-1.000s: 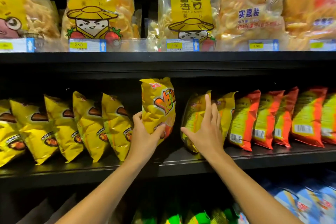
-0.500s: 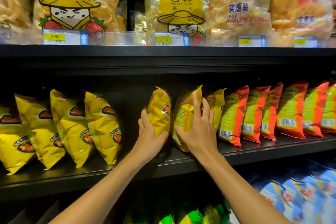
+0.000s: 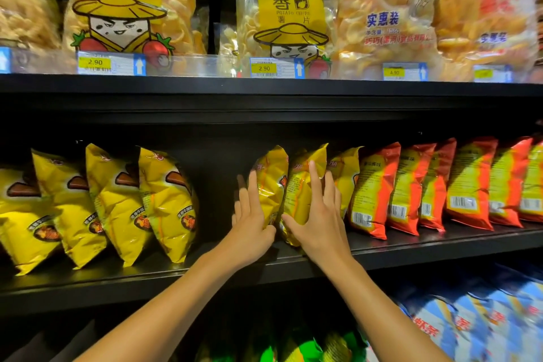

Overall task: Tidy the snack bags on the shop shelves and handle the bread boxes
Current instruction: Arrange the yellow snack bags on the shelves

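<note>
On the black middle shelf (image 3: 382, 247), the left hand (image 3: 249, 219) presses straight, spread fingers against an upright crinkled yellow foil snack bag (image 3: 271, 182). The right hand (image 3: 318, 214) lies flat, fingers spread, on the neighbouring yellow bag (image 3: 302, 185), just left of the red-and-yellow bags (image 3: 376, 185).

Two hands are squaring up yellow snack bags on the middle shelf (image 3: 382, 253).

The left hand (image 3: 252, 222) is lying flat against a standing yellow bag (image 3: 271, 182); the right hand (image 3: 318, 220) is pressing straight fingers on the next bag (image 3: 302, 185), touching it. Red bags (image 3: 376, 188) are standing just right of the hands, more yellow bags (image 3: 164, 200) leaning well to their left.
</note>
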Available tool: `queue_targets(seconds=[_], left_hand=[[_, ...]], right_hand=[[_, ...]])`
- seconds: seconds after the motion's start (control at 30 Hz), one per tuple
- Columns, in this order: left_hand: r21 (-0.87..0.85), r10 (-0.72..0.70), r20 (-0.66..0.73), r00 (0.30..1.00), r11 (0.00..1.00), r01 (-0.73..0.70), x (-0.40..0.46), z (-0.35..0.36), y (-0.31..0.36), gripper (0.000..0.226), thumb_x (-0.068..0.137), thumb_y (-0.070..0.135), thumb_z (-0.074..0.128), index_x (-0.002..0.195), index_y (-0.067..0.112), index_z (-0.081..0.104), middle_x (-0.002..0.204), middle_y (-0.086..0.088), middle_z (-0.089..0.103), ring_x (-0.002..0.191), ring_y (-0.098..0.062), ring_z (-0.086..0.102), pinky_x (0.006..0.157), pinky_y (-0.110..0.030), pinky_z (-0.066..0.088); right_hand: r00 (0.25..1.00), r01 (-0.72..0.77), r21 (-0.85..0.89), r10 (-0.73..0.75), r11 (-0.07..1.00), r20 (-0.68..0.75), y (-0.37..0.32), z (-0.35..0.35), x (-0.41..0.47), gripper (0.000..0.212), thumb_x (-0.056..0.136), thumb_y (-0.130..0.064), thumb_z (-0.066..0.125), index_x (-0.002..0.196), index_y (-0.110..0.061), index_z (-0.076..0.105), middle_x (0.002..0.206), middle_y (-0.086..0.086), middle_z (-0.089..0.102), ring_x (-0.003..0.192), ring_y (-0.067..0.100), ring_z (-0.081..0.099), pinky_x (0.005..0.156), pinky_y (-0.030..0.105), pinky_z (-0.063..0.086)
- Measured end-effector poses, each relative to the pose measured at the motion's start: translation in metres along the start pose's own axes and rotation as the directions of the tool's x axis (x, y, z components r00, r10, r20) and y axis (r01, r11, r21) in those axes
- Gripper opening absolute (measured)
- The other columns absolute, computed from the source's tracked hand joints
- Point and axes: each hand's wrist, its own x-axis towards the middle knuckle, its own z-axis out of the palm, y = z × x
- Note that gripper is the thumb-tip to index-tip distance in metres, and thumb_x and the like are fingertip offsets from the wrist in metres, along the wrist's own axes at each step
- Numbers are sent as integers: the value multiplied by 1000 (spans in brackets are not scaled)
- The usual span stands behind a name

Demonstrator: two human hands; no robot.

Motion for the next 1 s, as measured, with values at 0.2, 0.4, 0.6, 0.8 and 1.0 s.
queue_targets(seconds=[0.2,0.4,0.6,0.8,1.0], left_hand=[[44,-23,20,1000,999,22,-3,-2,5,116,100,17,55,124,65,-48,166,0,-14,156,-34,-10,125,-63,7],[113,74,-42,996,991,-69,-26,-29,-3,95,101,36,58,160,36,-17,165,15,-28,155,-20,-24,128,-53,-1],[423,324,-98,941,869,-256,-86,-100,-60,64,102,51,41,161,34,22,171,15,3,159,-13,-5,128,-45,16],[602,341,-184,922,781,-168,-145,-149,-142,51,105,44,40,152,28,49,165,6,32,155,-23,23,122,-51,31],[641,319,-293,901,765,-63,-184,-142,-188,47,109,41,30,145,29,57,148,6,52,136,-25,47,115,-44,30]], right_hand=[[999,-29,22,29,999,28,-1,-3,-1,121,86,-46,80,160,-45,-16,172,4,-5,158,24,-3,115,49,40],[990,46,218,-15,975,-144,-4,-10,-6,97,90,-32,79,164,-32,16,171,-6,9,157,14,6,123,40,24],[916,345,242,-269,907,-297,-33,-20,-25,72,90,-12,76,154,-19,42,160,-4,38,147,13,33,120,18,24],[893,425,331,-449,843,-3,-112,11,-45,61,94,-23,73,150,-27,47,150,-13,48,142,5,42,116,15,33],[922,146,334,-251,931,296,-150,65,-39,85,94,-41,72,161,-34,20,162,-10,29,146,11,34,114,31,39]])
